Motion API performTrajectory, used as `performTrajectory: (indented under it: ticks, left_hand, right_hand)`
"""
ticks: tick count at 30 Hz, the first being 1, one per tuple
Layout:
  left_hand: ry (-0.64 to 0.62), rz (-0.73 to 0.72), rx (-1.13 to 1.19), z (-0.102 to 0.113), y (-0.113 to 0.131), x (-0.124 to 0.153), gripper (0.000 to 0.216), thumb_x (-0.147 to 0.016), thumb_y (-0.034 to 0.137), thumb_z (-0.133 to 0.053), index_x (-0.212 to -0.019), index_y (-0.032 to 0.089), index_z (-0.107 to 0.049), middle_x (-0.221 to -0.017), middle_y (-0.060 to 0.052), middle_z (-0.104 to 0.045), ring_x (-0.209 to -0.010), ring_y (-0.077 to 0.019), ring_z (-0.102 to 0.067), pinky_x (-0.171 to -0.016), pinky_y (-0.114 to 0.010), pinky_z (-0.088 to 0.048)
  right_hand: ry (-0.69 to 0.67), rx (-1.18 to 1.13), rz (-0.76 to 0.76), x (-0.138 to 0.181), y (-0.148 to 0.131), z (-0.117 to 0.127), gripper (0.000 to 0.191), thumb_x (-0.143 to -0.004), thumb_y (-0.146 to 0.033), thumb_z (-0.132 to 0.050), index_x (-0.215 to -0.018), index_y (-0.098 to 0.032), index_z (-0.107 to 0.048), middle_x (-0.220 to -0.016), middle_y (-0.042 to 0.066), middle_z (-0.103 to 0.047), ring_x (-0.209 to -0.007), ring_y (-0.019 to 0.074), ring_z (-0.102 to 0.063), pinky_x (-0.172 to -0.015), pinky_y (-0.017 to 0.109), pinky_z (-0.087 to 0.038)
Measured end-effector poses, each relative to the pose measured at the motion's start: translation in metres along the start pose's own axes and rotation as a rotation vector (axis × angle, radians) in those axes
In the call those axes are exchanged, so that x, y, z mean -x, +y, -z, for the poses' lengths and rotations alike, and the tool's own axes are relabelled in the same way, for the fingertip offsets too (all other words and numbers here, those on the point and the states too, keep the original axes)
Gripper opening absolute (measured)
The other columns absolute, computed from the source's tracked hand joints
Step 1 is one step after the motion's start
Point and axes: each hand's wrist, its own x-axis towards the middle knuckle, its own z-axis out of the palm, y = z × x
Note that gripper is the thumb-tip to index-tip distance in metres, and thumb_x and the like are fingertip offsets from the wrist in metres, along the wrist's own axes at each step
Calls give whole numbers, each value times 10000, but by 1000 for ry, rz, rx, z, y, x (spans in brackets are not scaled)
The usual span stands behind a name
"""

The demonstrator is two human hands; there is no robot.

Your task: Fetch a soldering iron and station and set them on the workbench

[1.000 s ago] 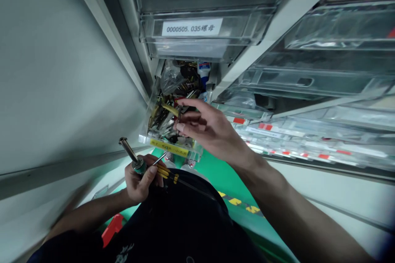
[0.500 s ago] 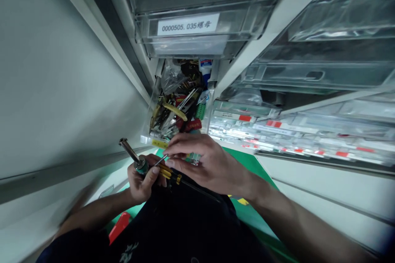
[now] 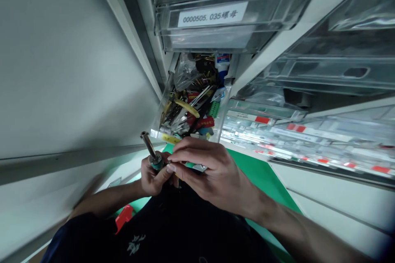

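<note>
My left hand (image 3: 154, 176) is wrapped around a tool that looks like a soldering iron (image 3: 148, 144), its bare metal tube pointing up and away past a green collar. Close against it, my right hand (image 3: 206, 172) has thumb and fingers pinched together beside the left thumb. A thin metal rod (image 3: 169, 163) is mostly hidden between these fingertips. The rest of the tool is covered by both hands. Just beyond the hands, a pulled-out clear drawer (image 3: 156, 133) holds a jumble of tools and small parts, with a yellow curved handle (image 3: 187, 108) on top.
A labelled clear drawer (image 3: 212, 14) juts out above the open one. Rows of clear drawers (image 3: 277, 125) line the right side. To the left rises a pale flat panel (image 3: 77, 70). Below lie a green surface (image 3: 257, 168) and a red object (image 3: 124, 218).
My right fingertips have closed in against my left thumb, covering the rod and the yellow-and-black part that showed before. The whole view has shifted, so the drawers and hands sit farther right.
</note>
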Motion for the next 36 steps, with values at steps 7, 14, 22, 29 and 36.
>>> performTrajectory:
  ticks: [7, 14, 22, 29, 36]
  left_hand:
    - [6, 65, -86, 0, 2, 2, 417, -804, 584, -620, -683, 187, -568, -453, 16, -555, -355, -126, -516, -364, -256, -402]
    - [-55, 12, 19, 0, 1, 4, 290, -853, 436, -637, -753, 177, -554, -491, 23, -600, -344, -114, -548, -354, -216, -420]
    - [-45, 22, 195, -6, -5, 7, 141, -864, 252, -645, -817, 151, -558, -765, -47, -700, -386, -86, -587, -346, -167, -438]
    - [-149, 168, 14, -3, 0, 5, 241, -867, 353, -626, -786, 126, -611, -587, -26, -633, -383, -88, -544, -381, -185, -423]
    - [-229, 102, -225, -4, 1, 8, 171, -885, 309, -578, -799, 161, -578, -610, -24, -627, -423, -96, -551, -462, -223, -460]
  right_hand:
    - [24, 23, 30, 3, -3, -3, 138, -848, -92, -576, -761, -174, -645, -763, 34, -642, -665, 111, -602, -603, 234, -495]
    - [58, -43, -13, 8, -6, -5, 98, -840, -119, -572, -781, -177, -623, -763, 33, -624, -667, 115, -583, -602, 247, -486]
    - [472, -570, -415, 11, -1, 14, 103, -813, -276, -644, -777, -216, -568, -715, 2, -653, -547, 103, -546, -490, 245, -461]
    - [531, -407, -362, 4, -11, 21, 102, -803, -287, -699, -891, -258, -655, -822, 20, -686, -663, 154, -635, -636, 337, -573]
    - [426, -280, -332, -12, -30, 23, 108, -778, -257, -727, -858, -237, -658, -792, 8, -671, -636, 129, -629, -548, 255, -565]
